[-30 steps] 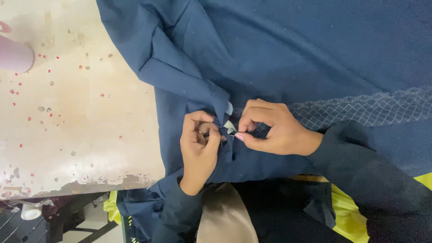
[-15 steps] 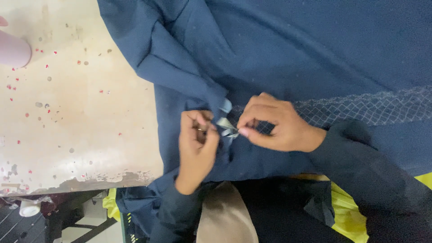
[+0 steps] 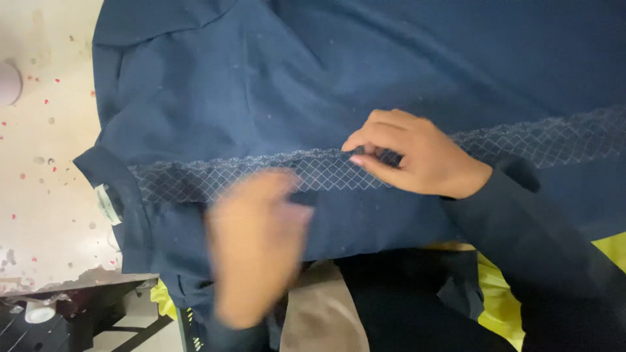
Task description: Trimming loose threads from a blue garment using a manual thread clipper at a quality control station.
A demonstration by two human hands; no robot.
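Far left of both hands: pale round object (image 3: 9,83) sitting at the frame edge on the table (image 3: 45,195), cut off, can't tell if it's a container or what's in it. Table surface there is speckled with red flecks and lying bare between that object and the garment (image 3: 261,85).

Table's front edge is running ragged below-left of the left hand (image 3: 257,244), with a dark frame and a small white cap (image 3: 39,313) sitting under it.

Garment: navy, lying spread flat over the table, filling everything from left of the left hand to past the right hand (image 3: 411,156). Its ribbed end with a white tag (image 3: 107,203) is lying just left of the left hand, close to the table edge. A light diamond-stitched band (image 3: 261,176) is running across the cloth between and past both hands.

Left hand: motion-blurred, hovering over or on the cloth just below the band; can't tell if it's open or gripping.

Right hand: fingers curled narrow, thumb and fingertips (image 3: 365,160) pinching the band, cloth bunching slightly there.

Below-right of the right hand: dark sleeve (image 3: 541,234), then yellow fabric (image 3: 499,300) showing past the garment's near edge.
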